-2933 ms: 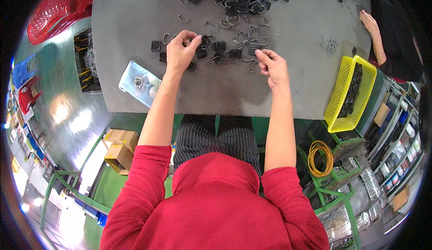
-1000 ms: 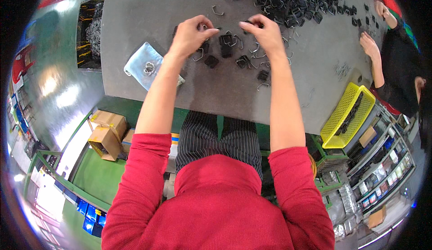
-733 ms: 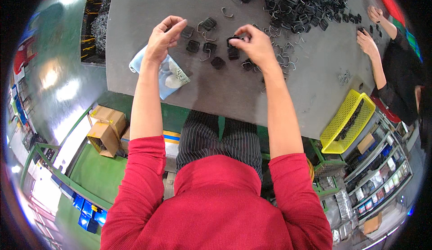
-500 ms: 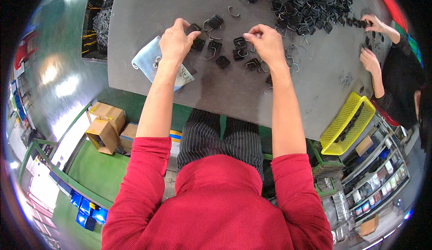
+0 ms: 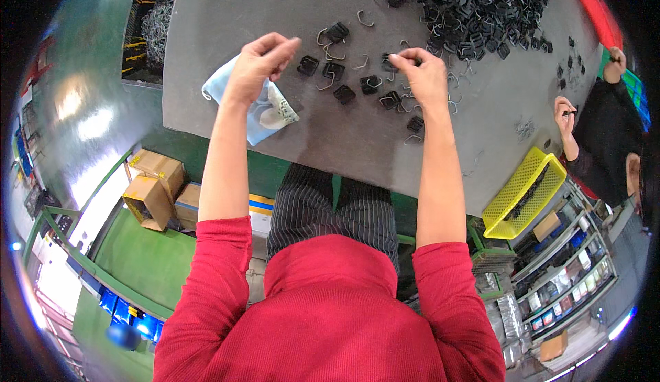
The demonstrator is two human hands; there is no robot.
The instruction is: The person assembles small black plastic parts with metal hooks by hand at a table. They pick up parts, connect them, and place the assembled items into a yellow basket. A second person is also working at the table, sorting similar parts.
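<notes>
While raised with wrist in front of the light-blue pouch (image 5: pixel 267 122), left hand (image 5: pixel 258 64): bent at the fingers, with thumb near forefinger; cannot tell whether holding anything.
Right hand (image 5: pixel 425 76): drawn together at thumb and forefinger over a black piece (image 5: pixel 387 58); cannot tell whether pinched or merely touched.
Loose black pieces (image 5: pixel 344 94): scattered on the grey table (image 5: pixel 309 138) between the hands, with bent wires (image 5: pixel 364 18) among them.
Black pile (image 5: pixel 481 7): heaped beyond the right hand.
Yellow basket (image 5: pixel 500 224): at the table's right edge, with dark pieces inside.
</notes>
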